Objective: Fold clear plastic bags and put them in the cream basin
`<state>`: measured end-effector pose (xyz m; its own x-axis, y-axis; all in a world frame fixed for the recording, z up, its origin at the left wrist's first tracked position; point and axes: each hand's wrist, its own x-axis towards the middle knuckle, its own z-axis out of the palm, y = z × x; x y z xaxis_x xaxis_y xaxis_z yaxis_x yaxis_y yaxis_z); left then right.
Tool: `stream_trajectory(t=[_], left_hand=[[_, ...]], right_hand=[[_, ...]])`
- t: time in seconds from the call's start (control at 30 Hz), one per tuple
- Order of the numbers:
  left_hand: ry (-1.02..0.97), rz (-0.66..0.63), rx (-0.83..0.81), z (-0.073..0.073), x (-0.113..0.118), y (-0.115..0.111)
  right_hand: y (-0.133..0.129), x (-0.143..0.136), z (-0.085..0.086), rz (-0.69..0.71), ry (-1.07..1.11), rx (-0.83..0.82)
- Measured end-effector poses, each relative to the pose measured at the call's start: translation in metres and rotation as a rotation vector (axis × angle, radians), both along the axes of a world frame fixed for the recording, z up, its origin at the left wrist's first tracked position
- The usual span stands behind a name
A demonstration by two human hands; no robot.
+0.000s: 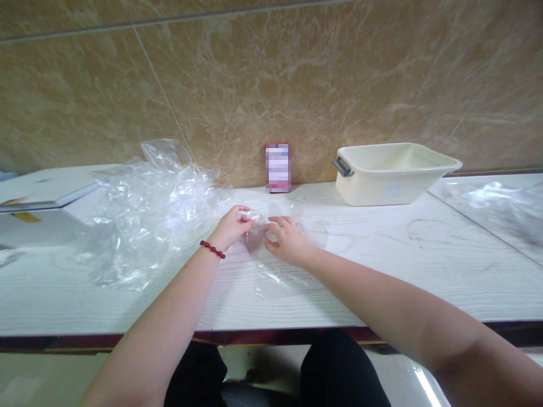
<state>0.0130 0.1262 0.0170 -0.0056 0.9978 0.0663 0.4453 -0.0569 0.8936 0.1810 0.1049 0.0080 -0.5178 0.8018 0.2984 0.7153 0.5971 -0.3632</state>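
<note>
A clear plastic bag [278, 277] lies on the white table in front of me, between and below my hands. My left hand [235, 227], with a red bead bracelet at the wrist, pinches the clear film at the bag's upper left. Just to the right, my right hand [286, 239] rests over the bag with its fingers spread and curved. The transparent film makes the bag's exact outline hard to see. A large heap of crumpled clear bags [144, 220] sits to the left of my left hand.
A cream plastic bin [377, 189] with a grey handle stands at the back right. A phone [278, 168] leans on the marbled wall. More clear plastic [509, 206] lies at the far right, and a white box [46, 220] stands at the far left.
</note>
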Motion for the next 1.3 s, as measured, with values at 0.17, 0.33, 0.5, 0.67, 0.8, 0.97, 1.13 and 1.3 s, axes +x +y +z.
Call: stream_trajectory(t=[0.17,0.33,0.5,0.67,0.8,0.97,1.13,1.3], left_hand=[[0.082,-0.057,0.040,-0.002,0.002,0.000],[0.231,-0.103,0.149,-0.003,0.005,0.000],[0.339,-0.197,0.241,-0.004,0.009,-0.002],[0.405,-0.248,0.233,-0.002,0.013,-0.005],[0.511,-0.203,0.218,-0.003,0.011,-0.007],[0.703,-0.104,0.121,-0.007,0.007,-0.006],[0.735,-0.086,0.146,-0.008,0.007,-0.005],[0.679,-0.196,0.108,-0.002,0.002,-0.006]], right_hand=[[0.013,0.004,0.000,-0.004,0.203,0.067],[0.018,0.005,-0.005,0.022,0.274,0.057],[0.019,0.003,-0.004,0.036,0.277,0.013],[0.021,0.005,0.001,0.049,0.209,-0.008],[0.024,0.007,0.000,0.012,0.141,0.036],[0.027,0.009,0.000,0.015,0.105,0.051],[0.028,0.010,0.004,0.066,0.069,0.020],[0.032,0.010,0.002,0.165,0.078,0.027]])
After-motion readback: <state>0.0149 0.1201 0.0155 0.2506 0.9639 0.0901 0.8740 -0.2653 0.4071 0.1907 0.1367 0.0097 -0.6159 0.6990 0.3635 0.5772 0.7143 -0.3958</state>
